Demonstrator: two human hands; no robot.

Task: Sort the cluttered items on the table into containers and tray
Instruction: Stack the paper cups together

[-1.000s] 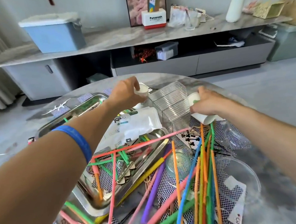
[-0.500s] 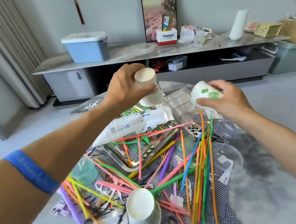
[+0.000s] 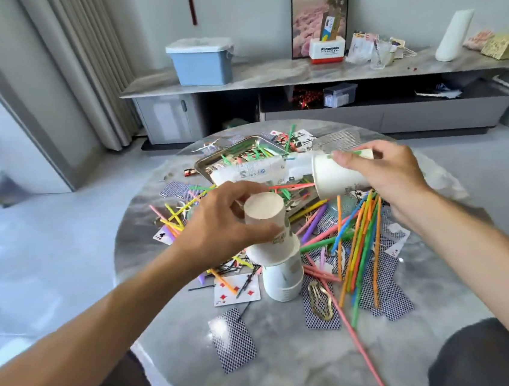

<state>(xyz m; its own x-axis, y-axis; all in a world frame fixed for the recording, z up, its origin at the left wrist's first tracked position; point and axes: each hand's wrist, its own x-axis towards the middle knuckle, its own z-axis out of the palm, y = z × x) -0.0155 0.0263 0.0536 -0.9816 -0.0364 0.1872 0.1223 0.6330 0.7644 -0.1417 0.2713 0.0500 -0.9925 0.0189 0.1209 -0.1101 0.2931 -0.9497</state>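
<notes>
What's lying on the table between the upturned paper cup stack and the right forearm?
In the head view, a fan of coloured plastic straws over blue-backed playing cards lies between the white paper cup stack and the right forearm.

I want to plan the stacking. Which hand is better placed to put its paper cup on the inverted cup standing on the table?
Left. The left hand holds its inverted cup directly over the standing cup; the right hand holds its cup off to the side.
</notes>
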